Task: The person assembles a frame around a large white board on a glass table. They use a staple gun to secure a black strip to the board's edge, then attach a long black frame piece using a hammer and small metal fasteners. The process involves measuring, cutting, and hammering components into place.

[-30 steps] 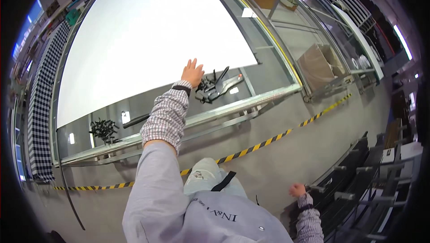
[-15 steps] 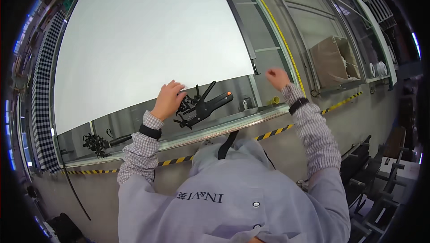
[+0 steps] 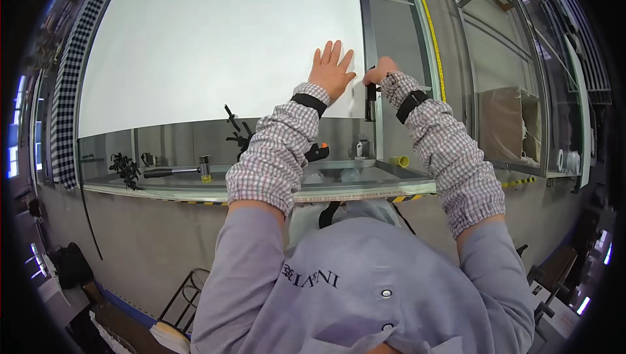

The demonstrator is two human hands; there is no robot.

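**Two hands, left hand [image 3: 332, 78] and right hand [image 3: 381, 72], at the right edge of a white sheet [image 3: 228, 41]**

Nearest stands the worker's grey top [image 3: 391, 256], its arms ending in checked sleeves [image 3: 267, 158] and black wristbands [image 3: 310, 104]. On the near part of the glass table [image 3: 186, 144], from left to right, lie a heap of black parts [image 3: 124, 170], a hammer [image 3: 173, 172], a black clamp [image 3: 316, 153] with an orange tip, partly hidden by the left sleeve, and a yellow roll [image 3: 399, 161]. Farther in, the left hand is spread over the sheet, near its right edge. Just beside it, the right hand, fingers curled, meets a black piece [image 3: 370, 106] at the near end of a dark strip [image 3: 369, 21]; whether it pinches the piece cannot be told. The sheet covers most of the table. Yellow tape [image 3: 430, 34] follows the table's right side; beyond stands a brown box [image 3: 499, 125].
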